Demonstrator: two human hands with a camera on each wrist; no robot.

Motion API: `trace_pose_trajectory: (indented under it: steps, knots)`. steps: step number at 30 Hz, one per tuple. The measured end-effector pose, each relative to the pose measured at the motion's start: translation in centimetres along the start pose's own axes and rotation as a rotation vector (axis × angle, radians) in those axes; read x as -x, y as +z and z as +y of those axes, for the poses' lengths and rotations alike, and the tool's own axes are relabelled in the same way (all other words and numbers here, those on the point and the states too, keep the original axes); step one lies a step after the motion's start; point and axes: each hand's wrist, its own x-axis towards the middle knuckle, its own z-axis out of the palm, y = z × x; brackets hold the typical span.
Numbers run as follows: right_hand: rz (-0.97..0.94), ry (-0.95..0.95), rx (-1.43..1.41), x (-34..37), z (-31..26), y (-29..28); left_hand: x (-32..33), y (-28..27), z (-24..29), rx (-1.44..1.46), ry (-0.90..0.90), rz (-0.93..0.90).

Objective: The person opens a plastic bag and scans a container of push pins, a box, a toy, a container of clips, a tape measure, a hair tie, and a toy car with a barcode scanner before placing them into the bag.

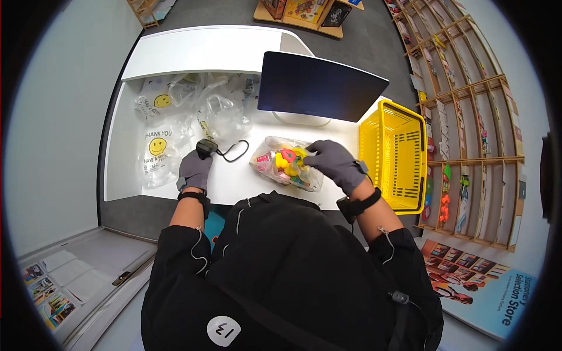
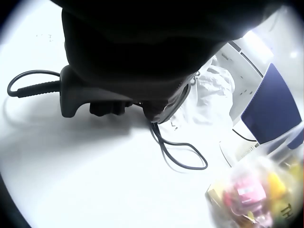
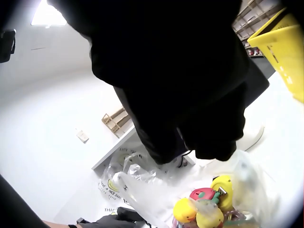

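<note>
My gloved left hand (image 1: 196, 169) holds a black handheld scanner (image 1: 206, 148) over the counter; its thin black cord (image 1: 236, 153) loops to the right. A clear plastic bag (image 1: 266, 171) of colourful toys stands in front of me. My gloved right hand (image 1: 335, 164) is over the bag's right side, fingertips right at a yellow toy (image 1: 300, 155). Thumb and fingers stand apart in the right wrist view, with no item showing between them. Yellow ducks (image 3: 184, 210) and a red toy (image 3: 202, 194) show inside the bag there.
Behind the bag, a monitor (image 1: 322, 85) stands on the white counter (image 1: 228, 184). A yellow basket (image 1: 422, 158) is at the right. Smiley-printed plastic bags (image 1: 158, 146) lie at the left, with crumpled bags (image 1: 222, 111) beside them. Shelves (image 1: 468, 88) line the far right.
</note>
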Motion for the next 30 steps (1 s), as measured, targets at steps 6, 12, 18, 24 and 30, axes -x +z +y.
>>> trace_pose_trajectory:
  steps: [6,12,18,24,30]
  knots:
    - [0.26,0.208,0.093,3.9,1.2,0.4,1.0,0.4,2.3,0.136,-0.044,0.114]
    - [0.311,-0.009,0.389,3.0,3.0,4.5,4.9,-2.4,7.3,0.305,0.354,0.58]
    - [0.192,0.103,0.574,1.7,2.1,5.6,9.1,-9.6,19.0,0.418,0.532,-0.444]
    - [0.337,-0.073,0.469,0.8,5.5,3.2,8.3,-5.3,20.3,0.197,0.849,-0.29]
    - [0.383,-0.121,-0.438,4.7,2.6,0.2,7.1,-8.3,18.0,0.395,0.419,-0.571]
